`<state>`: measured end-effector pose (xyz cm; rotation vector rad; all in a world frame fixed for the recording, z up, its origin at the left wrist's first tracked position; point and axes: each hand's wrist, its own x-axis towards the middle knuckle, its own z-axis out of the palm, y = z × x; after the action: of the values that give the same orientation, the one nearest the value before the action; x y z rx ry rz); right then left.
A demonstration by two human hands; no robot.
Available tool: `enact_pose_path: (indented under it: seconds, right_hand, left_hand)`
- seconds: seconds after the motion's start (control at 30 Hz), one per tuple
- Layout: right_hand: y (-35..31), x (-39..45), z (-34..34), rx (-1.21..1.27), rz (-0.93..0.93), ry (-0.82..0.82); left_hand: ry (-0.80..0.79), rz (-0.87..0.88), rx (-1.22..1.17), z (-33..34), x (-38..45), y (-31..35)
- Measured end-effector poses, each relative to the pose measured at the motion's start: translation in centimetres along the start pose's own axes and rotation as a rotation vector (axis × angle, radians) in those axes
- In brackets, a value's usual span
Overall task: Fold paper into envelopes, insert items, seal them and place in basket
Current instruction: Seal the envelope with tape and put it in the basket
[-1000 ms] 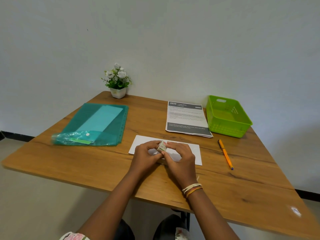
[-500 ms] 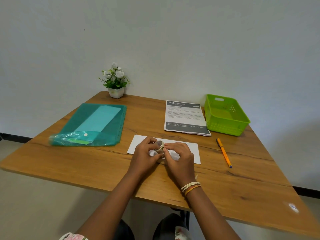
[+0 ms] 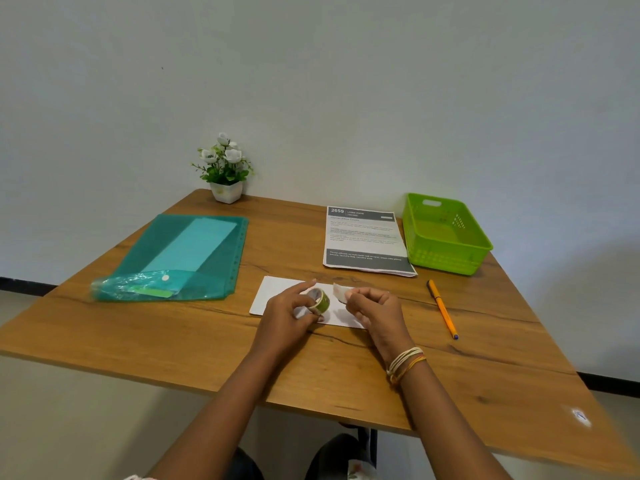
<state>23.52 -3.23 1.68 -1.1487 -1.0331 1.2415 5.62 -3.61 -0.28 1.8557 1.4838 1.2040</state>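
Left hand (image 3: 289, 311): grip curled round a small green tape roll (image 3: 320, 300), index finger straight. Right hand (image 3: 375, 308): fingertips pinch a short torn strip of tape (image 3: 340, 293) at 3 o'clock of the roll, slightly apart from it. Both over the white folded paper (image 3: 273, 292) lying flat at counter (image 3: 485, 368) centre. Green basket (image 3: 446, 237) at 1 o'clock; orange pen (image 3: 442, 308) at 3; teal plastic folder (image 3: 187, 254) at 10.
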Motion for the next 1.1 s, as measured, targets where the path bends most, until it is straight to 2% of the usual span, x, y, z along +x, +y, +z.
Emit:
enact_pose_path:
  seconds: [0.07,0.17,0.33,0.47,0.57,0.67,0.73,0.87,1.0,1.1]
  right_hand:
    - [-0.2,0.2,-0.5,0.07,0.044,-0.012]
    - [-0.4,-0.1,-1.1,0.082,0.004,0.013]
    - [-0.2,-0.3,-3.1,-0.376,-0.309,0.323]
    - [0.5,0.6,-5.3,-0.59,-0.389,0.466]
    - [0.7,1.1,-6.4,-0.499,-0.337,0.684]
    - [0.4,1.5,-7.2,-0.262,-0.24,0.833]
    - [0.7,1.8,-7.7,-0.161,-0.213,0.856]
    - [1.3,2.3,-8.0,-0.128,-0.204,0.839]
    - [1.6,2.7,-8.3,-0.109,-0.197,0.831]
    - [1.6,2.6,-8.2,-0.159,-0.189,0.825]
  left_hand:
    - [0.001,-0.011,0.026,0.1,0.0,-0.1]
    - [0.012,0.0,0.056,0.2,-0.1,0.1]
    - [-0.008,0.106,0.226,2.1,0.5,1.0]
    - [0.018,0.223,0.383,6.0,2.6,2.8]
    - [-0.005,0.253,0.451,8.8,4.8,4.2]
    - [-0.026,0.253,0.475,10.5,6.9,5.3]
    - [-0.053,0.247,0.493,11.5,8.1,6.1]
    - [-0.135,0.223,0.57,13.3,10.2,6.7]
    - [-0.32,0.199,0.64,14.3,11.8,6.8]
    - [-0.413,0.234,0.587,13.5,11.7,6.6]
